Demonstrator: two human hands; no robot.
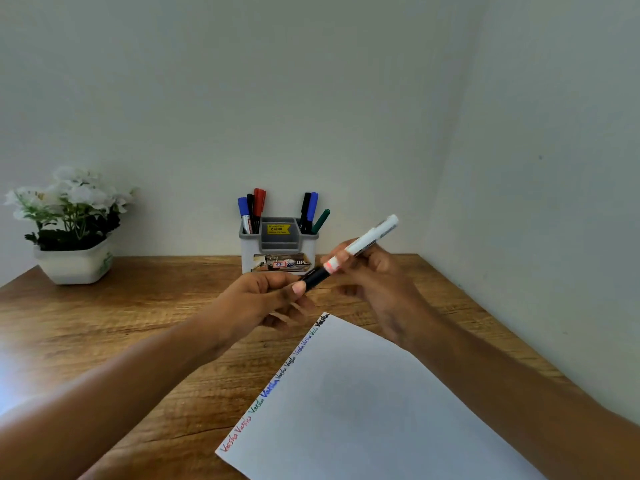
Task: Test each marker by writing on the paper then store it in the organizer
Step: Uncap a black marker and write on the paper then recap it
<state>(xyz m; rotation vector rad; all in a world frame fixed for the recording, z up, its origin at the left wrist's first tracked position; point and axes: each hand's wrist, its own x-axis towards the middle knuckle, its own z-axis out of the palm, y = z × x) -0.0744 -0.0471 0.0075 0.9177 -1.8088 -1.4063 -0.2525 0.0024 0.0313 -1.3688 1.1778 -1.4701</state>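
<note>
A marker was held slanted above the desk, its black cap pinched by the left grip and its white barrel clasped by the right grip, apparently so the cap could be worked, with the paper left below both grips and the organizer beyond.

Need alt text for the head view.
Two hands hold a white marker over a wooden desk: the left hand grips its black cap, the right hand its barrel. Paper with coloured test words lies below; an organizer behind holds more markers.
</note>
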